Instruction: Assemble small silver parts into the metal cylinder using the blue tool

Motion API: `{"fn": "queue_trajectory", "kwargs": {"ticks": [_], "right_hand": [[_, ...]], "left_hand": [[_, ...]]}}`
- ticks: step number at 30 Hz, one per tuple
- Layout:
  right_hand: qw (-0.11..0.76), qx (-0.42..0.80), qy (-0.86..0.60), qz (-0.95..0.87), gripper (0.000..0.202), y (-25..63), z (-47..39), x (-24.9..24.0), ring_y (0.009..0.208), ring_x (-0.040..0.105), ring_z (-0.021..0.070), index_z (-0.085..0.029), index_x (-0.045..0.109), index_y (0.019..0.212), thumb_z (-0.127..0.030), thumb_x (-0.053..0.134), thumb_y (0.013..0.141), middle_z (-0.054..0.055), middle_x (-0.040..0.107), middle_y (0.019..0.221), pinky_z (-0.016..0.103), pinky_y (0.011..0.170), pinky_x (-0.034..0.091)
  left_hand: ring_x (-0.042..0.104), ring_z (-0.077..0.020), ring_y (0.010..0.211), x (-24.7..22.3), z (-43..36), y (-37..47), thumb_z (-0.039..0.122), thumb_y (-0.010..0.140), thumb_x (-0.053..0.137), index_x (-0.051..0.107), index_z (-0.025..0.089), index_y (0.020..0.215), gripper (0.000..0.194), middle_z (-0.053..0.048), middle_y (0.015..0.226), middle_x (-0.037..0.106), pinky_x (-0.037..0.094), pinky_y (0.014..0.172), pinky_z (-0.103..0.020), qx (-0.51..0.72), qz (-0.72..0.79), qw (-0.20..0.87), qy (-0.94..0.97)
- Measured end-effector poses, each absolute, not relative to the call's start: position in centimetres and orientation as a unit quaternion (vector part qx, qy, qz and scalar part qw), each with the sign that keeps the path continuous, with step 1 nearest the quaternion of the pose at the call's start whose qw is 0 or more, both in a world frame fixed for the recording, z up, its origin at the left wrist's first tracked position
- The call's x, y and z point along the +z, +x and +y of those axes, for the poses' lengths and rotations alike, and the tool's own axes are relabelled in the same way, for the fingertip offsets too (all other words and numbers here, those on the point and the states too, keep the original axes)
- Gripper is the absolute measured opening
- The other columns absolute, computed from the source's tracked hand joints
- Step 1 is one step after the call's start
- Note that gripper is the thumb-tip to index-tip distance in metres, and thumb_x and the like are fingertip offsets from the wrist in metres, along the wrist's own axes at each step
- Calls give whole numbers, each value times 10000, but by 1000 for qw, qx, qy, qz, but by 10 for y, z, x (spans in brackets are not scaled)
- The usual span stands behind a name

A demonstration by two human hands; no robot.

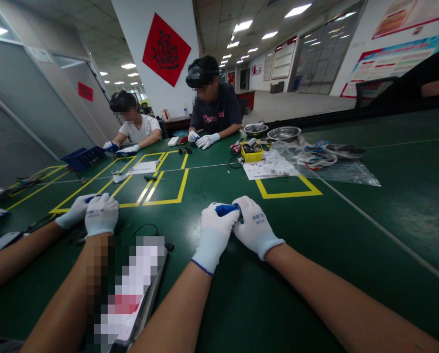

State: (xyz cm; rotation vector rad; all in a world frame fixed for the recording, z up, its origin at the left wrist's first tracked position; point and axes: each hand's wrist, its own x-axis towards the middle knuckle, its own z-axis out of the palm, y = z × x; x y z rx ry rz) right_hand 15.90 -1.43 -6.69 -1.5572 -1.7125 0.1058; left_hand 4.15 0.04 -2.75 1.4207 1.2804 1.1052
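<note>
Over the green table (296, 274), my left hand (215, 230) and my right hand (254, 224) meet in white gloves with blue palms. The fingers of both are curled closed, tips touching. Between them shows a sliver of a small dark, rounded object (238, 211). Most of it is hidden by the gloves, so its kind cannot be made out. A tablet-like device (160, 269) with a blurred screen lies left of my left forearm, a thin black cable near its top end.
To the left, a co-worker's gloved hands (101, 215) are close by. Across the table sit two more people. Yellow tape outlines (182, 189), a green screwdriver (155, 178), a yellow bin (252, 153), metal bowls (283, 133) and a plastic bag (351, 171) lie further off.
</note>
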Motion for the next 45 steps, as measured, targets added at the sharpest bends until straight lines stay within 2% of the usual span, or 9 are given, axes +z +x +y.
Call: {"fn": "queue_trajectory", "kwargs": {"ticks": [3,8,15,21,27,32,37,42,45], "right_hand": [[400,38,-614,-679,127,158,-14,-67,870,596,274,-212,570,899,-142,563,793,98,627,928,403,805,492],[396,35,-618,-678,46,158,-14,-64,839,583,265,-214,566,888,-192,564,848,96,620,910,393,778,481],[387,-19,-618,-684,169,157,-13,-70,884,557,280,-196,586,979,-160,563,815,111,610,971,400,800,451],[368,-41,-606,-704,244,155,-12,-71,909,540,299,-170,605,1072,-152,543,837,130,598,1001,423,809,435],[409,-37,-573,-709,232,156,-13,-74,917,561,305,-167,584,1078,-191,532,853,135,600,1010,440,812,458],[495,39,-509,-703,197,159,-14,-75,922,600,275,-205,544,1051,-180,533,856,101,603,1000,422,834,510],[571,81,-520,-630,118,159,-13,-73,886,638,253,-226,533,1024,-255,552,911,72,626,948,402,813,537],[589,86,-557,-580,143,159,-10,-72,900,645,258,-233,535,1031,-317,565,919,76,640,963,434,847,554],[587,71,-548,-592,152,161,-9,-72,906,638,254,-227,530,1046,-287,556,908,86,615,993,441,852,560]], "left_hand": [[674,-172,707,-24,-1,41,34,702,770,725,145,672,124,-40,724,716,522,693,-283,440,527,433,584],[655,-170,696,-17,-8,42,79,733,764,698,166,617,159,-28,700,685,493,673,-280,445,546,371,605],[666,-173,688,-25,0,41,96,703,747,715,152,658,79,-28,684,703,523,686,-291,469,497,500,533],[669,-176,710,-28,4,38,136,662,764,724,148,702,58,-35,702,717,554,752,-323,478,478,533,508],[618,-150,663,-16,1,41,76,570,829,597,181,726,299,29,685,640,512,670,-281,495,559,444,495],[653,-168,740,-22,2,41,132,655,786,607,177,764,214,6,743,662,536,743,-305,491,489,507,513],[709,-199,887,-26,3,37,248,784,716,668,175,958,195,-55,947,727,572,839,-344,537,410,574,463],[717,-191,890,-27,1,39,287,941,562,674,185,950,152,-81,1002,743,586,834,-323,536,413,537,503],[717,-212,976,-30,-3,43,251,925,578,678,179,990,139,-88,1036,745,577,904,-352,528,396,515,547]]}}
